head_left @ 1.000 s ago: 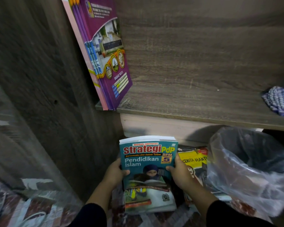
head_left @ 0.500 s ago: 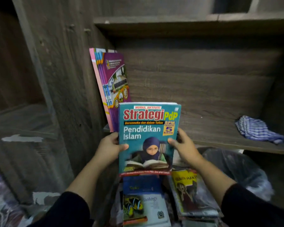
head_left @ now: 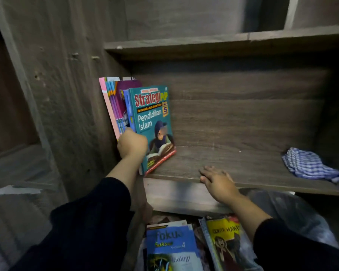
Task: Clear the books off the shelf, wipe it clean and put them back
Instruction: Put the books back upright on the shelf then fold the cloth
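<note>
A teal "Strategi PdP Pendidikan Islam" book (head_left: 153,118) stands tilted on the wooden shelf (head_left: 233,161), leaning left against a row of purple and pink books (head_left: 114,102) at the shelf's left end. My left hand (head_left: 132,142) is curled at the teal book's spine near its lower left and holds it; its fingertips are hidden. My right hand (head_left: 216,180) rests flat on the shelf's front edge with straight fingers and holds nothing. A blue checked cloth (head_left: 309,165) lies crumpled at the shelf's right end.
Below the shelf lie a blue "Fokus" biology book (head_left: 170,243) and a yellow-covered book (head_left: 225,237), with a clear plastic bag (head_left: 294,212) to their right. Another shelf board (head_left: 223,44) runs above. A wooden side panel (head_left: 76,94) closes the left.
The teal book went up from the pile below onto the shelf, against the purple books. My right hand let go of it and now rests on the shelf edge.
</note>
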`<state>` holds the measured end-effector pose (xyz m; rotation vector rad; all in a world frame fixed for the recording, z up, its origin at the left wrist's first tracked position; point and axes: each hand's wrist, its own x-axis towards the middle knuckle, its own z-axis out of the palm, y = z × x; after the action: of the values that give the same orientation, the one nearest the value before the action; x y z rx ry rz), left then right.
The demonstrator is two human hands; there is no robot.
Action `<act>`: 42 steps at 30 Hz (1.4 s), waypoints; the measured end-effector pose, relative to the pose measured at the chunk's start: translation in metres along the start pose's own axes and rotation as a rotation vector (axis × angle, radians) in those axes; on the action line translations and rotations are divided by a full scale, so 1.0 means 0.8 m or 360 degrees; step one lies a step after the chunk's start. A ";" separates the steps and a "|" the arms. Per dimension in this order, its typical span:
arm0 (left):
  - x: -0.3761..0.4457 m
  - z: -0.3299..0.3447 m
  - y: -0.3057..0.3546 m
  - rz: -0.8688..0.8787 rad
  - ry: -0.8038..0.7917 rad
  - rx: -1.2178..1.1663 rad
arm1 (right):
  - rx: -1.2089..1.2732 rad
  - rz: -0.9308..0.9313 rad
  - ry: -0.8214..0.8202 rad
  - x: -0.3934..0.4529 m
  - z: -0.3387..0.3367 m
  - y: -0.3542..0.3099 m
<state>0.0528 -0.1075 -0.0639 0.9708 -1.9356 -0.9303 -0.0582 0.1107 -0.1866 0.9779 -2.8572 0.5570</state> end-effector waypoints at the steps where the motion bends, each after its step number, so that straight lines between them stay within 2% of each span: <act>1: -0.004 0.008 -0.002 -0.0018 0.0053 0.0043 | -0.0028 -0.0005 -0.0032 0.002 -0.001 -0.001; 5: -0.011 0.016 -0.002 -0.0013 0.0136 0.0236 | -0.0074 0.0013 -0.0123 0.006 -0.003 -0.004; 10: -0.007 0.003 -0.019 0.0205 -0.0116 0.0750 | -0.0083 0.0019 -0.0123 0.003 -0.004 -0.008; 13: -0.004 0.010 -0.028 0.0093 -0.0254 0.0569 | -0.0104 0.0023 -0.0113 0.001 -0.003 -0.007; 16: -0.008 0.021 -0.025 -0.0028 -0.0160 0.0261 | -0.0127 0.0029 -0.0112 0.001 -0.002 -0.007; 22: -0.013 0.025 -0.023 -0.0079 -0.0094 0.0185 | -0.0157 0.0022 -0.0054 0.001 0.001 -0.009; 28: -0.025 0.023 -0.039 0.0113 -0.0059 0.0349 | -0.0157 0.0010 -0.0045 0.000 0.002 -0.008; 32: -0.035 0.027 -0.053 0.0173 -0.0001 0.0326 | -0.0142 0.0022 -0.0032 0.000 0.003 -0.008; 37: -0.033 0.035 -0.064 0.0248 -0.0117 0.0505 | -0.0123 0.0029 -0.0034 0.000 0.002 -0.011; 42: -0.034 0.039 -0.062 0.0435 -0.0170 0.0740 | -0.0126 0.0027 -0.0038 -0.004 0.000 -0.011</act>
<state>0.0522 -0.0981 -0.1274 0.8869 -2.3629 -0.3873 -0.0505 0.1058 -0.1840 0.9555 -2.8866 0.4327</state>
